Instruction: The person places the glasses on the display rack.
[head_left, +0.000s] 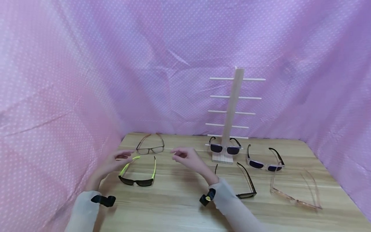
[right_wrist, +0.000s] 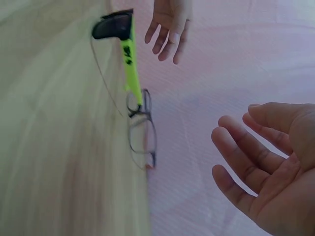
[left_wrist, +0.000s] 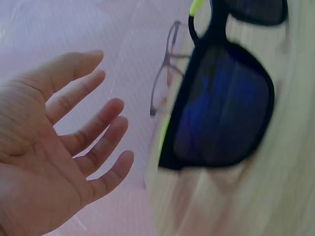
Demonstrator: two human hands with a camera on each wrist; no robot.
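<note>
Black sunglasses with neon-yellow temples (head_left: 136, 182) lie on the wooden table between my two hands, lenses toward me. My left hand (head_left: 113, 162) hovers by their left temple with fingers spread and slightly bent, as the left wrist view shows, holding nothing. To their right my right hand (head_left: 188, 158) is raised over the table, its fingers loosely bent around empty air. The dark sunglass lens (left_wrist: 221, 108) looms large in the left wrist view. Behind this pair lie thin-framed eyeglasses (head_left: 150, 150) with brownish temples, also visible in the right wrist view (right_wrist: 142, 132).
A wooden display rack (head_left: 232, 112) with several crossbars stands at the back right, clear-framed sunglasses (head_left: 224, 149) on its lowest bar. Right of it sit similar sunglasses (head_left: 264, 165), pink clear-framed glasses (head_left: 297, 200) and dark-framed glasses (head_left: 247, 195), partly behind my right forearm. Pink dotted cloth (head_left: 174, 64) surrounds the table.
</note>
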